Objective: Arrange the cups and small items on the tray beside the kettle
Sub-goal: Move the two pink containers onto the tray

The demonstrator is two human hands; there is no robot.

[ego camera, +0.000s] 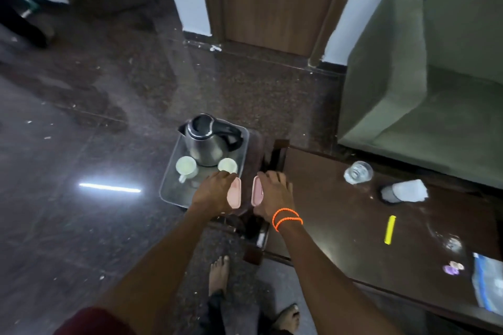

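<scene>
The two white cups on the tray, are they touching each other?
Apart. The head view shows the left cup and the right cup separated by a clear gap, with the kettle base between them on the tray.

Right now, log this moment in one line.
left hand: holds pink case | right hand: holds second pink case | cups, kettle: on tray

Clear tray (170, 185) on a small dark stand. Shiny steel kettle (208, 141) with black lid and handle at the far end. Two white cups upright just in front: left cup (186, 167), right cup (227, 165). Two pink small items (235, 193) (256, 191) side by side at the right edge, partly hidden.
</scene>
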